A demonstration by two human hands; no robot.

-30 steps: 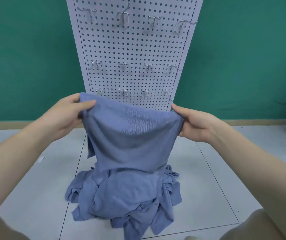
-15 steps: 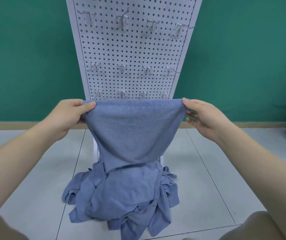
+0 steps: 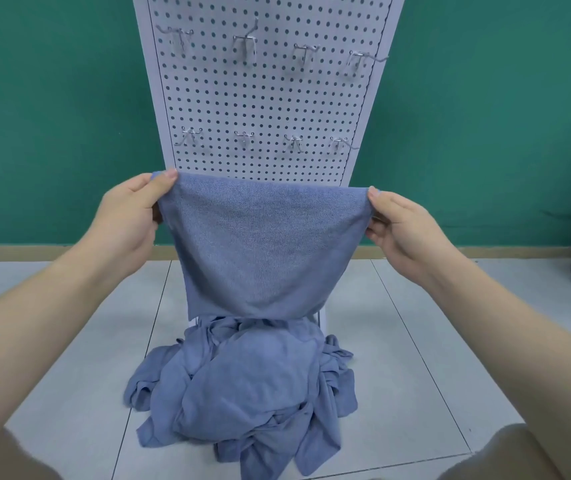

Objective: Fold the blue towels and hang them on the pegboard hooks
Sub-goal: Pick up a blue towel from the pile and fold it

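In front of the pegboard (image 3: 263, 98), whose hooks (image 3: 242, 46) all hang bare, the left hand (image 3: 128, 216) and right hand (image 3: 401, 230) pinch one towel's (image 3: 263, 244) top corners, stretched above the unfolded pile (image 3: 249, 393) on the floor.

Head-worn camera looks forward and down, close over the pegboard (image 3: 263, 98).

Bright even light, soft shadows, wide-angle edge distortion
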